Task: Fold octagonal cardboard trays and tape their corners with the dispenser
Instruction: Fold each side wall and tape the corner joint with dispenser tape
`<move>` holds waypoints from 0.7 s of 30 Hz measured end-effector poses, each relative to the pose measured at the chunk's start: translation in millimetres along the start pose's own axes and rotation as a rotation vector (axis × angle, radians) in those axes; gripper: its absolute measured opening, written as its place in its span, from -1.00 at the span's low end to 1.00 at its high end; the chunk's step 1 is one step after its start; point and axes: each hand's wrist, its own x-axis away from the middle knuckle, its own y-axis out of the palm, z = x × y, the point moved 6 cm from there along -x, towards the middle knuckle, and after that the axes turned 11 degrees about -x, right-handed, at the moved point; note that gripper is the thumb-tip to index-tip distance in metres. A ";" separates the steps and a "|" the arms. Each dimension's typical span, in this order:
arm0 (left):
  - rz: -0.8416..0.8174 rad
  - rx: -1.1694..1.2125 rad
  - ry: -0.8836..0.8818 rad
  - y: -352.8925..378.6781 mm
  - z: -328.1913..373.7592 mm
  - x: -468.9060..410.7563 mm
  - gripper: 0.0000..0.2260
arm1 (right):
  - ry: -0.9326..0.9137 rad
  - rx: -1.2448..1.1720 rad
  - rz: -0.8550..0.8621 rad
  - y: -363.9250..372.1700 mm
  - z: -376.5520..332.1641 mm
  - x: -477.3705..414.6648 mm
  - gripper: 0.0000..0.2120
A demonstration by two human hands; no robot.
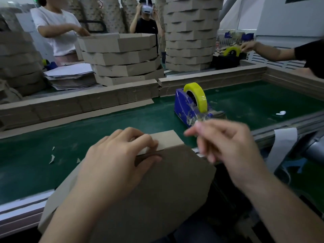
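Far left, at the back, a person in a white shirt (52, 28) works beside a pile of flat cardboard blanks (70, 76). Next to it is a stack of folded octagonal trays (121, 57), all matt brown board with sharp creases. In front runs a desk with a dark green top (35, 155), dotted with small cardboard scraps (52, 158).

At centre foreground the brown cardboard tray (166, 181) being worked overhangs the desk's near edge. The left hand (119, 155) grips its far corner, with the fingers curled over the top of an upright wall and the thumb against the near face. The board looks light and stiff but easily creased. It is probably best held right at the corner seam, as here, with the flaps pressed flush.

To the right, the right hand (228, 151) is blurred. Its thumb tip sits at the loose end of crinkled clear tape (194, 120), but whether its grip has closed on the strip cannot be told. The tape is likely thin, sticky and apt to curl on itself. Just beyond stands a blue plastic tape dispenser (184, 106) carrying a glossy yellow roll (198, 95). Further right a small white object (281, 113) lies on the desk.
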 end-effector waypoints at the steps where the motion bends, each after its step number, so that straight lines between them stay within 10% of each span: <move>1: -0.016 0.020 -0.027 1.1 -4.9 -3.0 -0.66 | -0.049 0.048 0.025 -7.9 -8.7 -16.8 -0.77; 12: -0.032 0.442 -0.277 -12.3 -63.6 -37.6 -0.62 | 0.072 0.961 -0.078 -68.8 47.0 -276.4 -0.85; 21: -0.147 0.610 -0.413 3.9 -97.5 -70.5 -0.66 | 0.154 1.638 -0.454 -78.5 163.2 -385.5 -0.41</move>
